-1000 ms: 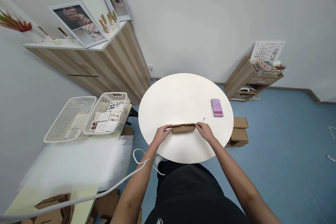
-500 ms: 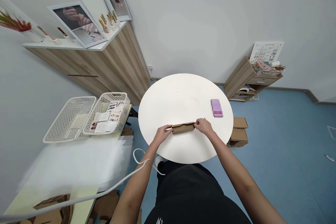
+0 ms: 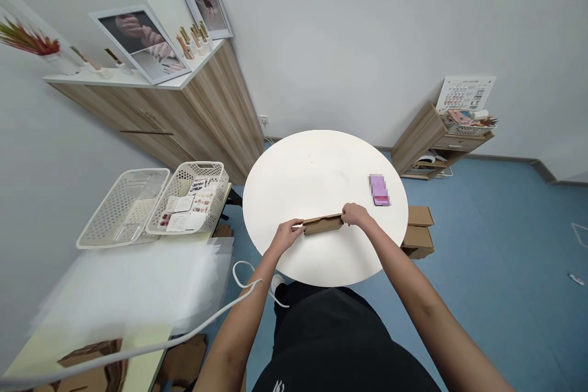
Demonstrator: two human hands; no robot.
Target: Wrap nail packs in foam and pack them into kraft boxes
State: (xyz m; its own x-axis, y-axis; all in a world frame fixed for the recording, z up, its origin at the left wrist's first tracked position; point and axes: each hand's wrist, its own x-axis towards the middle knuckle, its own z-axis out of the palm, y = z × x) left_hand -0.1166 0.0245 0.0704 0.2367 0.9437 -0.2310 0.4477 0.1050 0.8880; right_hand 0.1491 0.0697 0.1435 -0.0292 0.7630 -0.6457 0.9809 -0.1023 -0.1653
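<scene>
A small, narrow brown cardboard box (image 3: 323, 225) is on the white round table (image 3: 316, 165), close to its front side. My left hand (image 3: 287, 235) grips the box's left end, thumb and fingers closed on the cardboard. At the opposite end, my right hand (image 3: 355, 214) has its fingers closed on the right edge. The fingertips of both hands are partly hidden. Toward the table's right side lies a flat purple item (image 3: 379, 190), blurred into blocks.
Two white plastic baskets, one with printed cards (image 3: 186, 205), stand on a side table at left. A white cable (image 3: 197, 332) crosses my left forearm. Cardboard boxes (image 3: 418, 236) sit on the floor right of the table. Wooden cabinets (image 3: 220, 104) line the wall.
My right hand has shifted slightly up at the box's right end. The box stays between both hands in nearly the same place.
</scene>
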